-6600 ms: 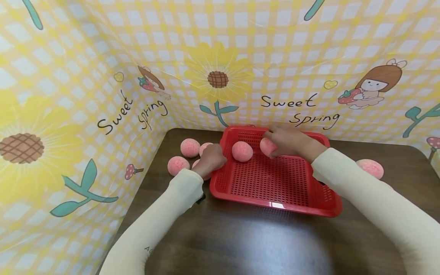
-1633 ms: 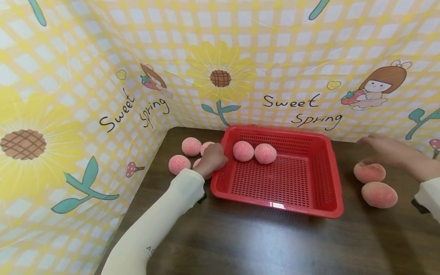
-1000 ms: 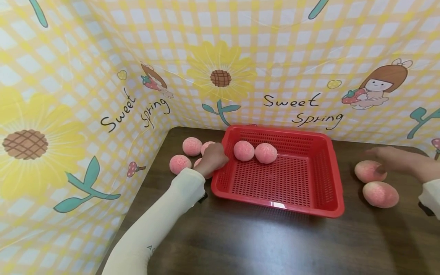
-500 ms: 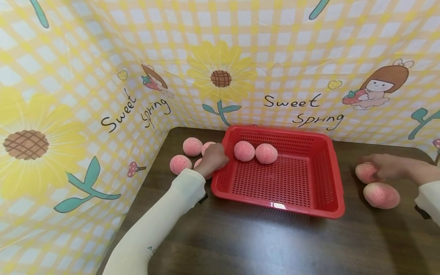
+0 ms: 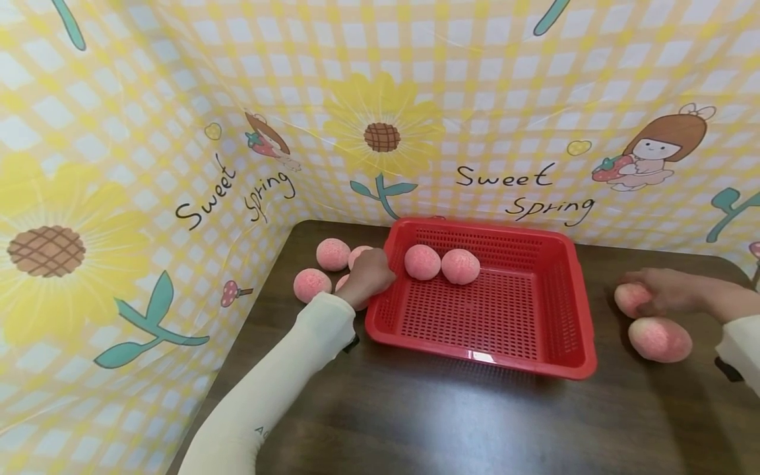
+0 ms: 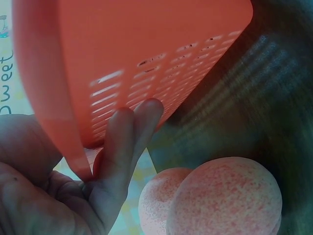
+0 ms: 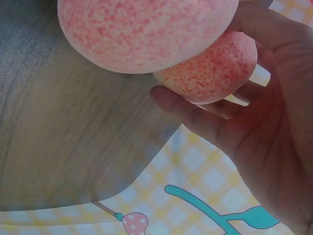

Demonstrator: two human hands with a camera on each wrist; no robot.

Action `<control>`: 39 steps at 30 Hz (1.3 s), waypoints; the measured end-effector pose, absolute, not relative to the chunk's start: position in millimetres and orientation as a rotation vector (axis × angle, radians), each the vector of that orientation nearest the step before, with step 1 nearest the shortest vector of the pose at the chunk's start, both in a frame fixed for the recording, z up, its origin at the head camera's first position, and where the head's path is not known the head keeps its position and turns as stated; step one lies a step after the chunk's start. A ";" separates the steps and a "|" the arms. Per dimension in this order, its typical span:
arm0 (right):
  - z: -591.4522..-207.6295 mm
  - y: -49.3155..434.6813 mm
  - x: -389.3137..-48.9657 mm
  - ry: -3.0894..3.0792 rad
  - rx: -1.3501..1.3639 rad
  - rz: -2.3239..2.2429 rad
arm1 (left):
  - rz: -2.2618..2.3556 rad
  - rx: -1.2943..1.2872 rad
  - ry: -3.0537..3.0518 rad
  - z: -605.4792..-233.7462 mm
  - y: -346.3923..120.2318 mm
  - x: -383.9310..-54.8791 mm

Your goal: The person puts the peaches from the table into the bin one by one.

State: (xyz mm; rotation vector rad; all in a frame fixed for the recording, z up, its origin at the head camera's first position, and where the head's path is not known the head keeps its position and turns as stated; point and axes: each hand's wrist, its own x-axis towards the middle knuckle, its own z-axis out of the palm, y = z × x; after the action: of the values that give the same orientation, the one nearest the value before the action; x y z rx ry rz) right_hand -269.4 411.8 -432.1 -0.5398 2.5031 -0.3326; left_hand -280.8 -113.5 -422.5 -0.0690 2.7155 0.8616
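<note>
My left hand (image 5: 369, 274) grips the left rim of a red plastic basket (image 5: 584, 323). In the left wrist view its fingers (image 6: 120, 142) lie along the basket's slotted outer wall (image 6: 146, 39). Over on the right, my right hand (image 5: 677, 289) has thumb and fingers round a pink peach (image 5: 629, 299) at table height. The right wrist view shows that peach (image 7: 212, 73) partly behind a nearer peach (image 7: 146, 29), which lies just in front of the hand. Two peaches, one on the left (image 5: 423, 262) and one beside it (image 5: 460, 266), sit in the basket's far left part.
Several more peaches (image 5: 312, 285) lie left of the basket, some partly hidden by my left hand. The dark wooden table (image 5: 415, 422) ends at a yellow checked cloth (image 5: 505, 119) that hangs behind and to the left.
My right hand has left a peach in the basket beside the first one and moved right. It has come down onto the farther right-hand peach and closed round it. My left hand stays put.
</note>
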 end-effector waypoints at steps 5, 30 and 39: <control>-430.6 410.4 -270.9 2.493 -0.514 -0.318 | 0.848 -0.060 2.726 -422.6 -113.5 -280.7; -395.9 384.6 -279.4 2.777 -0.589 -0.277 | 1.008 -0.060 2.657 -422.0 -115.7 -278.9; -378.3 368.0 -287.0 2.795 -0.559 -0.266 | 1.016 -0.106 2.603 -421.5 -116.1 -280.2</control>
State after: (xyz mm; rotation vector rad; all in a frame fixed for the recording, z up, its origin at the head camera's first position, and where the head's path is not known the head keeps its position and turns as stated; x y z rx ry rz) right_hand -287.0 368.0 -378.3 -0.5592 2.7951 -0.2661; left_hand -280.2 -116.1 -421.5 -0.1057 2.6029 1.0156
